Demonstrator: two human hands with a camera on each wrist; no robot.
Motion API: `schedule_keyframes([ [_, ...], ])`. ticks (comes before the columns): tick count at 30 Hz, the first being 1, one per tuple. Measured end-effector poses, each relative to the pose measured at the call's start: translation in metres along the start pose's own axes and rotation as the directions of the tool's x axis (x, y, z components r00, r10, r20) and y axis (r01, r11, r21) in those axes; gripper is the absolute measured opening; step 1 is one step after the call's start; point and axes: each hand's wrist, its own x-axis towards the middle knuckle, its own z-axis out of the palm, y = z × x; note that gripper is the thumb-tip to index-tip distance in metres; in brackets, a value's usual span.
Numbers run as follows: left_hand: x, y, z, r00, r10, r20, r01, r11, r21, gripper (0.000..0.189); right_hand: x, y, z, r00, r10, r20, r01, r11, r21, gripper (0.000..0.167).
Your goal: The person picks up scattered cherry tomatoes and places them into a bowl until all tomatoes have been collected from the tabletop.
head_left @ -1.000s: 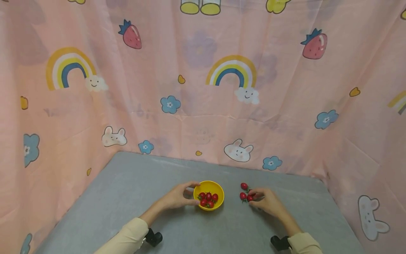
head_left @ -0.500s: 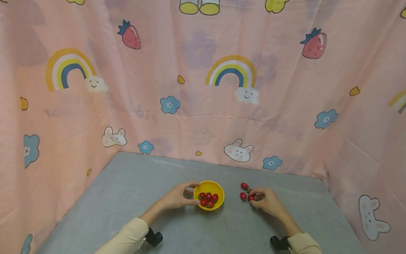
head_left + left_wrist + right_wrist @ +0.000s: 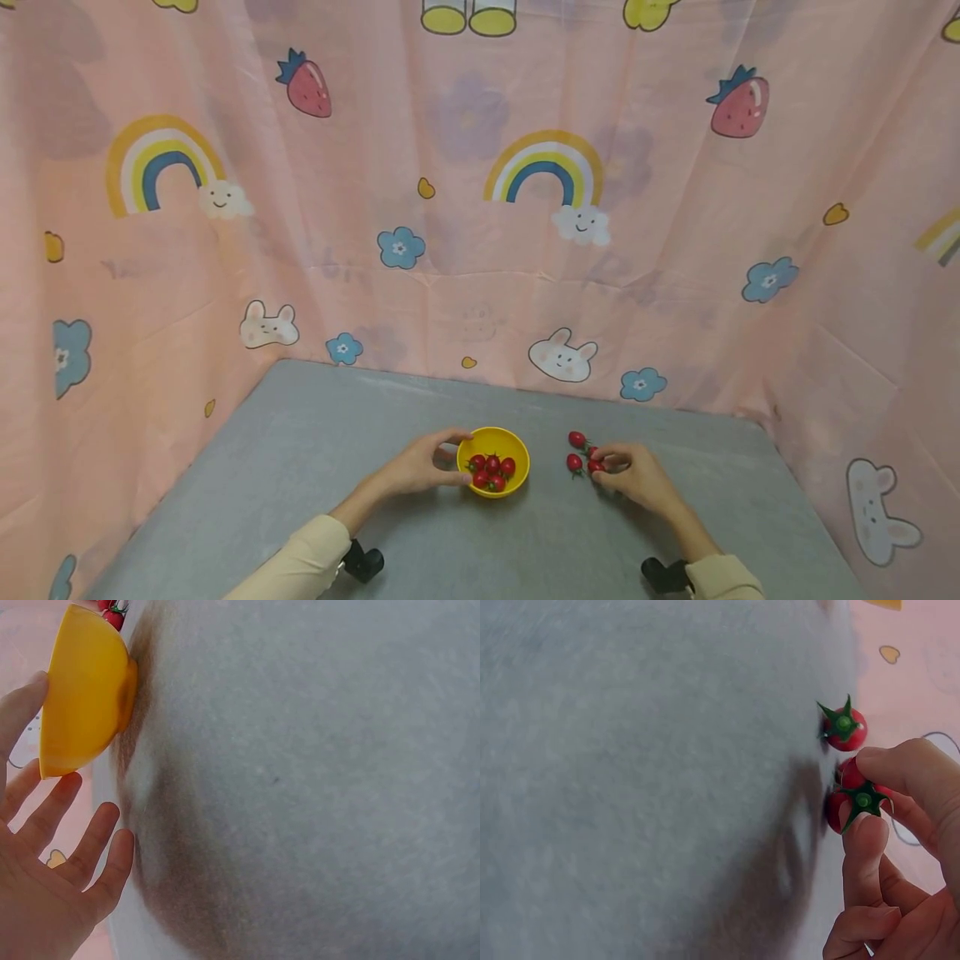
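A yellow bowl (image 3: 497, 441) with several red cherry tomatoes (image 3: 492, 465) in it stands on the grey table. My left hand (image 3: 420, 465) holds the bowl's left side, thumb at the near rim and fingers at the far rim; in the left wrist view the lower fingers are spread apart from the bowl (image 3: 86, 690). To the right, my right hand (image 3: 637, 479) pinches a cherry tomato (image 3: 862, 800) between thumb and fingers, its green stem end showing. Beside it lie loose tomatoes: one farther back (image 3: 577, 439), one to the left (image 3: 573, 463), and one partly hidden (image 3: 592, 452).
A grey cloth-like surface covers the table (image 3: 360, 400). Behind and at both sides hangs a pink curtain (image 3: 337, 183) printed with rainbows, strawberries and flowers. A dark device (image 3: 363, 561) sits at the left wrist, and another dark device (image 3: 663, 573) at the right.
My right hand has drawn the pinched tomato slightly to the right, so a tomato behind it shows more. The left hand and the bowl have stayed in place.
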Motion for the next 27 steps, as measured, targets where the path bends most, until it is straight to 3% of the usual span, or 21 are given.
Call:
schedule_keyframes([
  [6,0.0,-0.002,0.0,1.0,0.01,-0.003,-0.01,1.0,-0.001,0.063,-0.001,-0.005,-0.008,0.999,-0.042,0.012,0.042,0.999,-0.013,0.024],
  [17,0.001,0.0,-0.001,1.0,-0.012,-0.006,0.012,1.0,0.006,0.062,0.006,-0.013,-0.016,0.974,-0.22,0.045,0.22,0.975,0.01,0.025],
  [27,0.001,0.0,-0.001,1.0,-0.019,-0.005,0.019,1.0,0.019,0.062,0.011,-0.025,-0.014,0.973,-0.223,0.066,0.223,0.975,0.016,0.026],
])
